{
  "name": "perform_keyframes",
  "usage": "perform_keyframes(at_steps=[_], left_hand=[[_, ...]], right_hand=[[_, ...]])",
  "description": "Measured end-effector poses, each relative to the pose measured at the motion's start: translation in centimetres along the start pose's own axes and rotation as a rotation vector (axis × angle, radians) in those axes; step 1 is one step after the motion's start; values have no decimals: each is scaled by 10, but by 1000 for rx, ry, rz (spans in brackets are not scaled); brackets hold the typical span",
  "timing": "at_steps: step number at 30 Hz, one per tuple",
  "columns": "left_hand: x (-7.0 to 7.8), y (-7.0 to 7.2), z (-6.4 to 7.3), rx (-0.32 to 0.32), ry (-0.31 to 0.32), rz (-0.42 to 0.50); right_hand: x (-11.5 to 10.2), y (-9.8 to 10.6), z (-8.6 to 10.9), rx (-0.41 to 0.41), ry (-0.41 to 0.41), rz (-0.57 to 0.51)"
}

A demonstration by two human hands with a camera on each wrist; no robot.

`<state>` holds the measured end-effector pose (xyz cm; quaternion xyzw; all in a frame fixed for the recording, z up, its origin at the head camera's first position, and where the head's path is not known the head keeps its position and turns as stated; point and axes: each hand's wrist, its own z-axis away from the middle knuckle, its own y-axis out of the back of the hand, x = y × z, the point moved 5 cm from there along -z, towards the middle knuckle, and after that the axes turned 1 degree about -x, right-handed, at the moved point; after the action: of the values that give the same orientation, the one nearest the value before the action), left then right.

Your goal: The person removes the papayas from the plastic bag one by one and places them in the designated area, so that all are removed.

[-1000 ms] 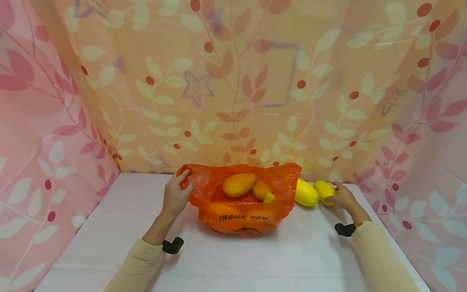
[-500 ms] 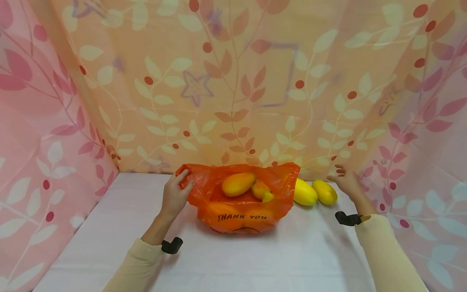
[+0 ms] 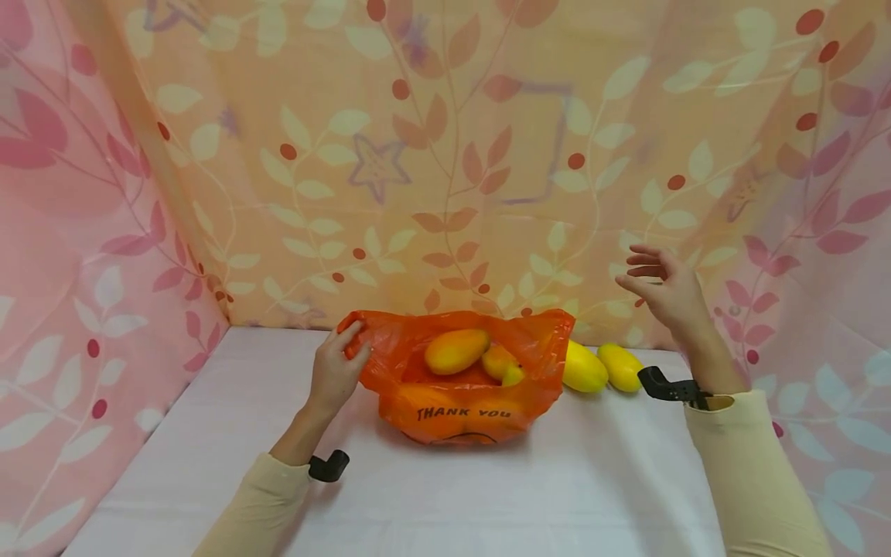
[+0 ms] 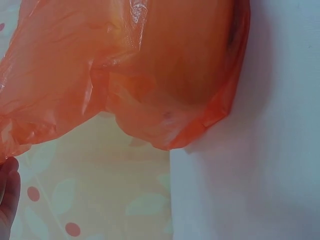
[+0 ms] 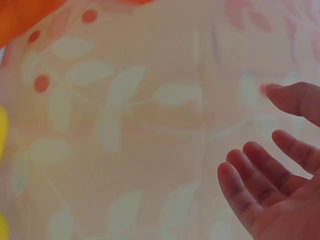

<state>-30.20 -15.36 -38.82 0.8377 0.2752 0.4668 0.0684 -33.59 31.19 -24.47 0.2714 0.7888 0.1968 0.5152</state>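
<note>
An orange plastic bag (image 3: 452, 414) printed "THANK YOU" stands on the table with its mouth spread. Inside it lie a yellow-orange mango (image 3: 456, 352) and more yellow fruit (image 3: 500, 363), partly hidden by the bag. My left hand (image 3: 336, 373) pinches the bag's left rim; in the left wrist view only its fingertips (image 4: 11, 180) show beside the plastic. Two yellow mangoes rest side by side to the bag's right, the nearer one (image 3: 585, 367) partly behind it and the other (image 3: 620, 367) farther right. Above them my right hand (image 3: 664, 290) hangs in the air, fingers loosely bent, holding nothing.
A white cloth covers the table (image 3: 557, 495). Close behind the bag rises a leaf-patterned curtain (image 3: 452, 170), and pink curtains (image 3: 90, 232) flank the table on both sides. A black wrist camera (image 3: 668, 385) sits on my right wrist.
My right hand has come off the rightmost mango and risen up and to the right, leaving the fruit on the table. The left hand and the bag stay where they were.
</note>
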Motion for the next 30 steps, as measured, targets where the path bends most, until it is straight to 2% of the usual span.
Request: perform_keyframes(at_steps=[5,10,15,22,26,30], left_hand=[[-1,-1,3,-3,10,-3],[0,0,1,-12,18,0],[3,-2,1,-10,18,4],[5,-4,1,-21,19,4],[5,-4,0,-23,32,10],[7,-5,-1,-41,42,35]], right_hand=[[-46,-10,3,-55,135,28],[-83,-37,9,-156,262,20],[-103,-73,17,-302,311,15],[-113,-125,31,-484,382,27],[-111,-157,36,-561,349,52],[-102,-187,38,-610,249,108]])
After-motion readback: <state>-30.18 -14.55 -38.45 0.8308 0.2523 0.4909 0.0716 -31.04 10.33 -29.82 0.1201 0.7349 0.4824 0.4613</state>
